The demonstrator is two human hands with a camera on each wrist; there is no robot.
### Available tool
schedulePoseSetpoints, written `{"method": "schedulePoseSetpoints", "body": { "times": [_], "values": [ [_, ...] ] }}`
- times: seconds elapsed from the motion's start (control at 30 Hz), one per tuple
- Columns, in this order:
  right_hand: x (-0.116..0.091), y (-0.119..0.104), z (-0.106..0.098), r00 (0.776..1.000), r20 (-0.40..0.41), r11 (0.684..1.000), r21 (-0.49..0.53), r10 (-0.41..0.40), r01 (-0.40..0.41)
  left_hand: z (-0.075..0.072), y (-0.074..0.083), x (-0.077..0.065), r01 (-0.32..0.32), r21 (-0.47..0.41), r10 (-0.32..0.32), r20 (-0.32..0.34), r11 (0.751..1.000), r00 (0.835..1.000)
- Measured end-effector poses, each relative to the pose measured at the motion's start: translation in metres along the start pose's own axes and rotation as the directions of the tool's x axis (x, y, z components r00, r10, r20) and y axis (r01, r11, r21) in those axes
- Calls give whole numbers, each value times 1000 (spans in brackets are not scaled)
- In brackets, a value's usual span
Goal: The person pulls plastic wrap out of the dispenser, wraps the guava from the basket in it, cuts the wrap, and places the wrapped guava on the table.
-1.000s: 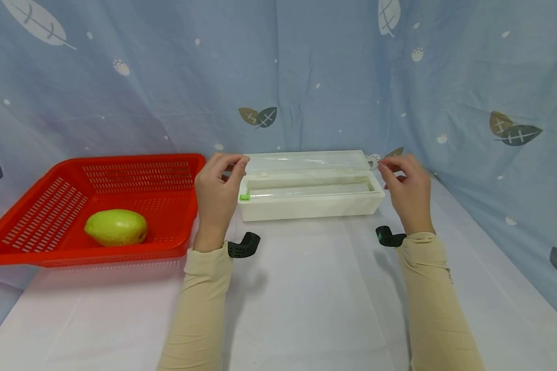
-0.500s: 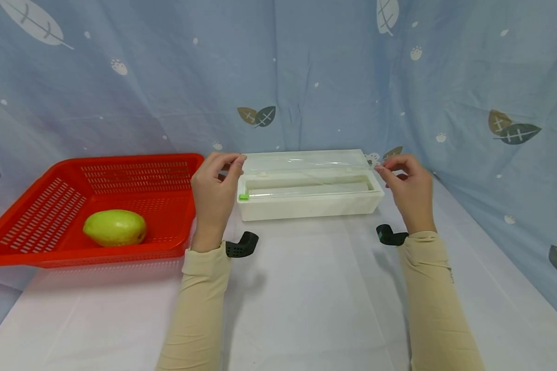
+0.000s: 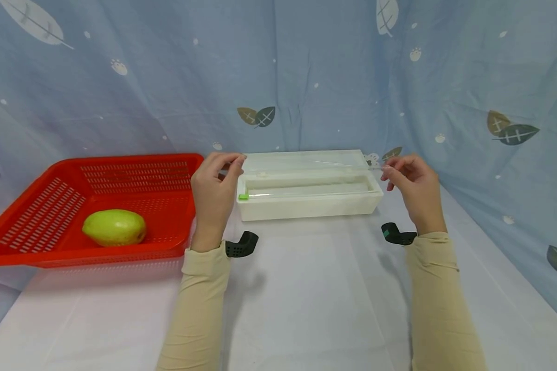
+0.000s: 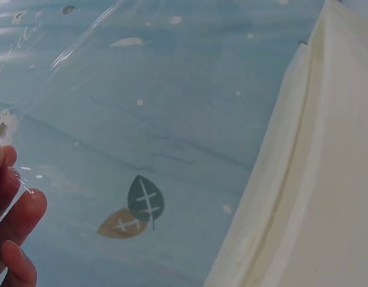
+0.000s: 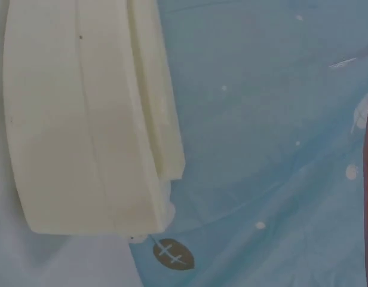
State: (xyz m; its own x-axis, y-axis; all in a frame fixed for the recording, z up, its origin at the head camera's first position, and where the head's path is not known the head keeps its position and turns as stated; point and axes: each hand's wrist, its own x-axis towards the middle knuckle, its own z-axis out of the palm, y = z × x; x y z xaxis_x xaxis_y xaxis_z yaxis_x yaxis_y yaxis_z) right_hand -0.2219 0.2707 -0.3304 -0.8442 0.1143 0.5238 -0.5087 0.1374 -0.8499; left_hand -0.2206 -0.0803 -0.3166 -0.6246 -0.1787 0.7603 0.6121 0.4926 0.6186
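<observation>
A white cling film box stands on the table with its lid raised at the back, a pale roll inside. Along its front rim lies a clear strip with a green slider at the left end. Above the box, a sheet of clear cling film spans between both hands. The left hand pinches the film's left side; in the left wrist view its fingers meet the glinting film. Thumb and fingers of the right hand pinch the right side.
To the left, a red plastic basket holds a yellow-green fruit. The table wears a white cloth. A blue leaf-patterned curtain hangs close behind the box. Each wrist carries a small black camera mount.
The right hand has shifted a little to the right, and its fingers have changed their hold at the film's side. The left hand has drifted only slightly left.
</observation>
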Motion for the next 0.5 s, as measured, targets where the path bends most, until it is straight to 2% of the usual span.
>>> {"method": "schedulePoseSetpoints", "body": {
  "times": [0.1, 0.23, 0.5],
  "values": [
    [0, -1, 2, 1000, 11, 999, 44, -15, 15, 0, -1, 0, 3, -9, -3, -4, 1000, 1000],
    [-1, -2, 3, 999, -30, 1000, -15, -12, 12, 0, 3, 0, 3, -17, -3, -5, 1000, 1000],
    [1, -6, 0, 990, -123, 983, -180, -66, 43, -9, 35, 0, -19, -35, 18, -21, 999, 1000]
  ]
}}
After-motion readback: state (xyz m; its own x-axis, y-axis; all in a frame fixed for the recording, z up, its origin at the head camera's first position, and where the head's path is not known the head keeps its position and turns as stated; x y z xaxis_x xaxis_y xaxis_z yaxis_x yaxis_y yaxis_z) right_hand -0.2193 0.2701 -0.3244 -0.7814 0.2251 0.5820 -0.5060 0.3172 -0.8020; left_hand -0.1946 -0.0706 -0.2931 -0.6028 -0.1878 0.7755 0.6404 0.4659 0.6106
